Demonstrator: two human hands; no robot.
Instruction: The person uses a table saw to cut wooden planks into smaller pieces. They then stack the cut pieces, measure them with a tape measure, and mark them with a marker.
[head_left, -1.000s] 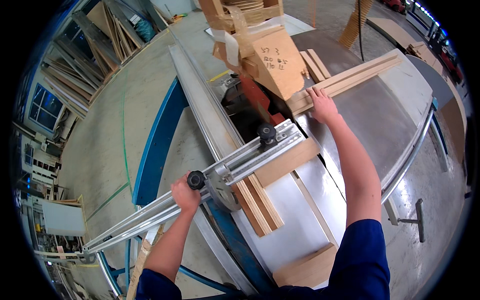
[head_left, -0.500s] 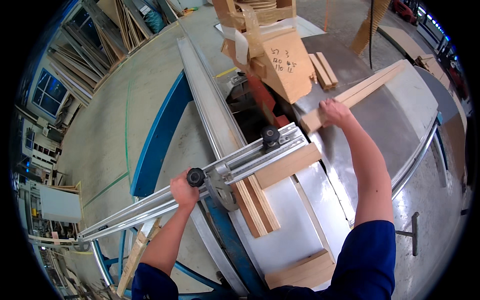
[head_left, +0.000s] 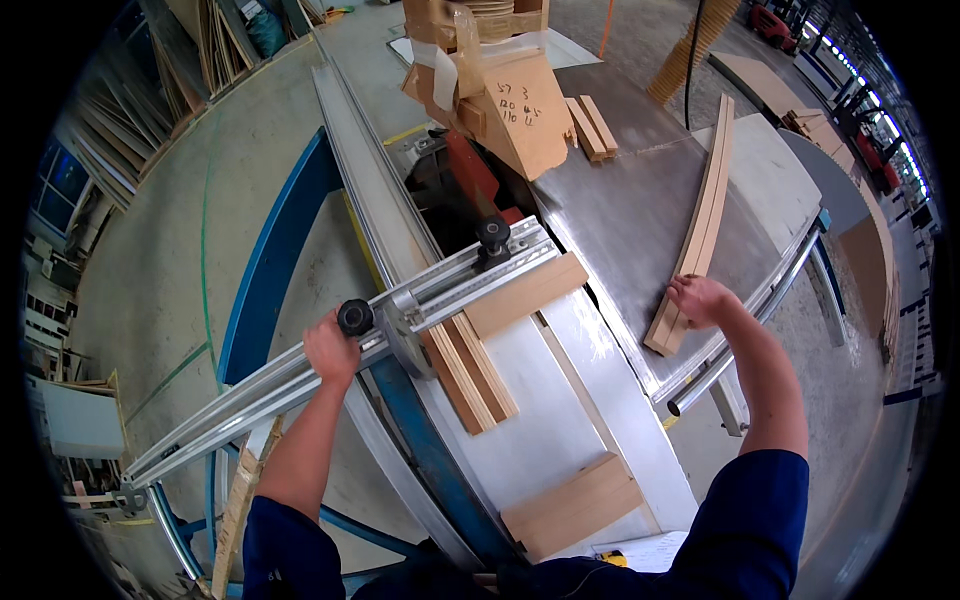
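Observation:
My left hand (head_left: 332, 346) is closed round the aluminium crosscut fence (head_left: 268, 398), close beside a round black knob (head_left: 355, 318). On the grey steel saw table, my right hand (head_left: 703, 301) grips the near end of a pair of long wooden strips (head_left: 708, 210) lying side by side. Against the fence lies a short wooden board (head_left: 527, 295), and next to it are short plywood-edged pieces (head_left: 468, 372). A wider wooden block (head_left: 573, 505) rests on the white sliding table (head_left: 530, 400) close to my body.
A cardboard-covered guard (head_left: 520, 110) with handwriting stands over the saw, beside a red part (head_left: 470, 165). Short wooden strips (head_left: 592, 128) lie behind it. A metal tube rail (head_left: 745, 330) edges the table at right. A yellow tape measure (head_left: 612, 558) lies near me.
My right hand has moved right and nearer with the long strips, which have swung to point more straight away from me. My left hand keeps its hold on the fence. The whole view has shifted.

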